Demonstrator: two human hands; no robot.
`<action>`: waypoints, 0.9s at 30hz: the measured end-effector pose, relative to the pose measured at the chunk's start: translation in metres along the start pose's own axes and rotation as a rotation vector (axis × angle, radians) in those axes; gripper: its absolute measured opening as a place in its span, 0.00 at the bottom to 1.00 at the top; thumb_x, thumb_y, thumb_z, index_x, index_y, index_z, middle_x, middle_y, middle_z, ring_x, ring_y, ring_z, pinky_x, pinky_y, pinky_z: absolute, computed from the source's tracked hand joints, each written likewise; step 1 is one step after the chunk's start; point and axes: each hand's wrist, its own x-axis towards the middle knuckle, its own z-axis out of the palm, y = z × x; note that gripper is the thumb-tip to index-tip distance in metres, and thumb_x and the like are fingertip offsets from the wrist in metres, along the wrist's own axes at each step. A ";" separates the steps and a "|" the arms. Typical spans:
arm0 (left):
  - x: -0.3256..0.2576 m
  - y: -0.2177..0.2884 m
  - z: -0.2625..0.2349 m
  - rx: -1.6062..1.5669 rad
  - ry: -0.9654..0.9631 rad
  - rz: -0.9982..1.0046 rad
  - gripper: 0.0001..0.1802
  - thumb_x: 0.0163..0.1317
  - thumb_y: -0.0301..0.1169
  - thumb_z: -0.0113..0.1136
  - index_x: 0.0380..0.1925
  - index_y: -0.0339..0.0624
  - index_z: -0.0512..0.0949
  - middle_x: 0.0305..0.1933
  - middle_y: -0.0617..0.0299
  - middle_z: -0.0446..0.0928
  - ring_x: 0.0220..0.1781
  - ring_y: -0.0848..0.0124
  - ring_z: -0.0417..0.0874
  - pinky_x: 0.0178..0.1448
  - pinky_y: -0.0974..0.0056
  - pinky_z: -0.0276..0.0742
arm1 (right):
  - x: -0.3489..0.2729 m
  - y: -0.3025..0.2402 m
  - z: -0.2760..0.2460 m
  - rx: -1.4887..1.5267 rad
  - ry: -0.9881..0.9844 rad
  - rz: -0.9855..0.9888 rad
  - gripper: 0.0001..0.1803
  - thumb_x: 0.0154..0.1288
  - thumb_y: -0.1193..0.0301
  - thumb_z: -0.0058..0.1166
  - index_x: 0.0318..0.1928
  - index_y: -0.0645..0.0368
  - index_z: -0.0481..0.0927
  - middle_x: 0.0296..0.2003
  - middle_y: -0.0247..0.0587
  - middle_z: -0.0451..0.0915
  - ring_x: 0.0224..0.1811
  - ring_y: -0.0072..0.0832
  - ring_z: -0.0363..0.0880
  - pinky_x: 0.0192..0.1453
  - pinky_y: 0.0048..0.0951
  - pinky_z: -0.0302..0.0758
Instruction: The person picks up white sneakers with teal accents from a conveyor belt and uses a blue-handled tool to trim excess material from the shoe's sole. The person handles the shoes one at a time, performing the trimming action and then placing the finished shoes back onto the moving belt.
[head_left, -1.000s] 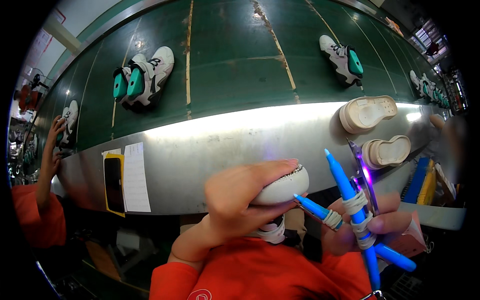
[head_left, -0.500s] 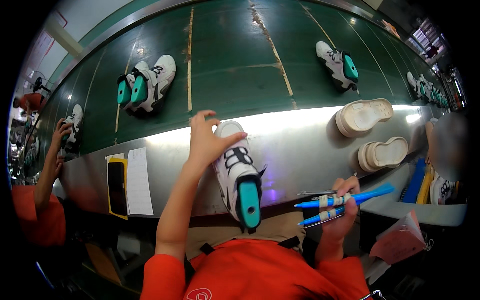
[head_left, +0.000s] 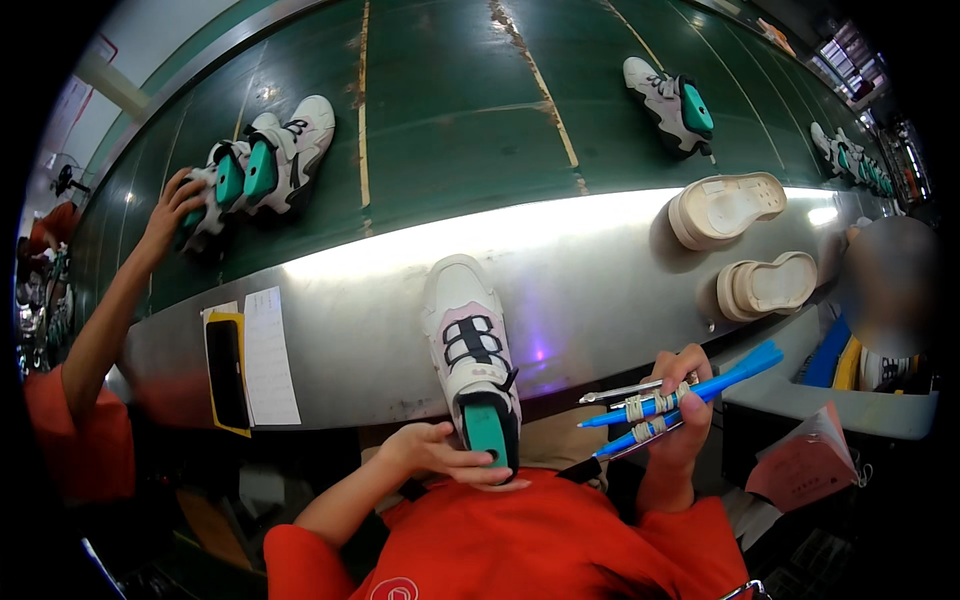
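Observation:
A white sneaker (head_left: pixel 467 330) with pink panels and dark straps rests partly on the metal ledge, its toe pointing away and its heel toward me. A green shoe last (head_left: pixel 486 436) fills its opening. My left hand (head_left: pixel 437 456) grips the heel end, with the fingers across the last and the thumb at the shoe's side. Off to the right, my right hand (head_left: pixel 683 395) is closed round a bundle of blue pens (head_left: pixel 655 408). Pale bands wrap the pens, and slim silver-coloured shafts lie alongside them. The pen tips point left, apart from the shoe.
Two cream soles (head_left: pixel 735 205) lie at right on the metal ledge (head_left: pixel 590 270). A dark phone (head_left: pixel 228 370) and paper sheets (head_left: pixel 270 350) lie left. Beyond, the green conveyor (head_left: pixel 440 120) carries several sneakers. A co-worker's hand (head_left: pixel 178 205) holds one at far left.
My left hand has gone from the sneaker's toe to its heel. The right hand still holds the pens. At left, the co-worker's hand has brought a sneaker beside the pair.

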 end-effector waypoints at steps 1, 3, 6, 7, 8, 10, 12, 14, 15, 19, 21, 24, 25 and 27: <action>0.005 0.000 0.006 0.032 0.004 0.045 0.29 0.58 0.41 0.50 0.59 0.72 0.55 0.61 0.74 0.58 0.64 0.72 0.58 0.69 0.50 0.47 | -0.001 -0.001 0.000 0.001 0.000 -0.015 0.17 0.52 0.60 0.53 0.29 0.60 0.65 0.20 0.35 0.63 0.15 0.16 0.60 0.20 0.17 0.61; 0.014 -0.012 0.009 -0.110 -0.028 0.128 0.26 0.59 0.37 0.50 0.58 0.69 0.59 0.60 0.70 0.60 0.62 0.69 0.61 0.68 0.50 0.48 | -0.002 -0.006 0.007 0.012 -0.020 -0.033 0.17 0.52 0.60 0.52 0.29 0.60 0.65 0.20 0.35 0.63 0.14 0.16 0.57 0.18 0.17 0.59; 0.033 -0.011 -0.010 -0.415 -0.022 -0.260 0.23 0.57 0.35 0.53 0.54 0.66 0.65 0.57 0.64 0.63 0.59 0.63 0.66 0.67 0.50 0.51 | -0.002 -0.017 0.010 0.013 -0.057 -0.087 0.17 0.51 0.61 0.54 0.28 0.60 0.65 0.19 0.36 0.64 0.13 0.16 0.56 0.17 0.16 0.58; 0.057 -0.026 -0.023 -0.549 0.025 -0.382 0.23 0.52 0.33 0.59 0.51 0.59 0.70 0.54 0.58 0.65 0.56 0.57 0.68 0.65 0.50 0.54 | -0.003 -0.022 0.012 0.009 -0.070 -0.109 0.17 0.51 0.61 0.55 0.27 0.60 0.65 0.18 0.36 0.64 0.13 0.15 0.57 0.17 0.15 0.58; 0.080 -0.041 -0.035 -0.674 0.040 -0.516 0.27 0.47 0.33 0.63 0.51 0.54 0.70 0.54 0.55 0.65 0.56 0.55 0.67 0.64 0.50 0.56 | -0.005 -0.028 0.014 0.005 -0.076 -0.130 0.17 0.51 0.61 0.56 0.27 0.60 0.65 0.18 0.36 0.64 0.13 0.15 0.57 0.17 0.15 0.58; 0.115 -0.059 -0.050 -0.856 0.057 -0.706 0.32 0.40 0.32 0.68 0.50 0.46 0.70 0.54 0.50 0.64 0.57 0.51 0.66 0.63 0.50 0.58 | -0.010 -0.041 0.016 0.061 -0.110 -0.163 0.16 0.50 0.63 0.59 0.28 0.62 0.68 0.18 0.38 0.67 0.13 0.17 0.61 0.17 0.16 0.62; 0.137 -0.068 -0.058 -0.971 0.077 -0.817 0.36 0.34 0.32 0.71 0.48 0.40 0.70 0.55 0.47 0.64 0.58 0.49 0.66 0.62 0.50 0.59 | -0.014 -0.055 0.020 0.058 -0.214 -0.193 0.16 0.51 0.65 0.59 0.29 0.63 0.70 0.16 0.39 0.69 0.13 0.18 0.63 0.16 0.17 0.64; 0.137 -0.066 -0.059 -0.942 0.061 -0.836 0.37 0.32 0.31 0.72 0.48 0.38 0.69 0.55 0.45 0.63 0.58 0.48 0.65 0.61 0.50 0.60 | -0.003 -0.051 0.029 0.140 -0.398 -0.250 0.13 0.52 0.70 0.58 0.31 0.67 0.71 0.13 0.39 0.70 0.10 0.20 0.63 0.13 0.19 0.64; 0.136 -0.066 -0.060 -0.930 0.053 -0.844 0.38 0.31 0.30 0.73 0.48 0.38 0.69 0.56 0.45 0.63 0.58 0.47 0.65 0.61 0.50 0.61 | 0.002 -0.050 0.033 0.139 -0.476 -0.268 0.12 0.52 0.71 0.58 0.31 0.67 0.71 0.12 0.38 0.69 0.09 0.20 0.63 0.13 0.20 0.63; 0.133 -0.064 -0.056 -0.941 0.073 -0.820 0.38 0.32 0.30 0.73 0.48 0.39 0.69 0.56 0.45 0.63 0.58 0.47 0.65 0.61 0.51 0.62 | 0.008 -0.046 0.037 0.092 -0.618 -0.335 0.11 0.53 0.73 0.56 0.31 0.68 0.71 0.12 0.37 0.68 0.08 0.20 0.61 0.11 0.21 0.58; 0.132 -0.064 -0.056 -0.939 0.086 -0.821 0.39 0.31 0.30 0.73 0.49 0.39 0.68 0.56 0.45 0.62 0.59 0.48 0.64 0.61 0.52 0.62 | 0.007 -0.045 0.038 0.074 -0.627 -0.351 0.11 0.53 0.73 0.56 0.31 0.68 0.71 0.13 0.37 0.68 0.09 0.19 0.60 0.11 0.22 0.57; 0.129 -0.063 -0.059 -0.939 0.124 -0.876 0.41 0.30 0.30 0.74 0.50 0.40 0.67 0.57 0.46 0.60 0.59 0.48 0.63 0.61 0.53 0.61 | 0.006 -0.045 0.041 0.067 -0.609 -0.351 0.12 0.53 0.72 0.57 0.32 0.68 0.71 0.14 0.38 0.69 0.09 0.18 0.58 0.11 0.21 0.56; 0.128 -0.063 -0.059 -0.942 0.123 -0.884 0.42 0.29 0.30 0.74 0.51 0.41 0.66 0.58 0.46 0.60 0.60 0.49 0.63 0.61 0.53 0.61 | 0.005 -0.044 0.043 0.066 -0.594 -0.361 0.12 0.53 0.72 0.57 0.32 0.68 0.71 0.15 0.38 0.69 0.09 0.18 0.58 0.11 0.21 0.56; 0.127 -0.064 -0.061 -0.948 0.120 -0.901 0.43 0.29 0.30 0.74 0.51 0.41 0.66 0.58 0.47 0.59 0.60 0.49 0.62 0.61 0.53 0.61 | 0.006 -0.043 0.045 0.076 -0.594 -0.370 0.12 0.52 0.72 0.58 0.32 0.68 0.71 0.17 0.39 0.69 0.10 0.18 0.58 0.12 0.20 0.57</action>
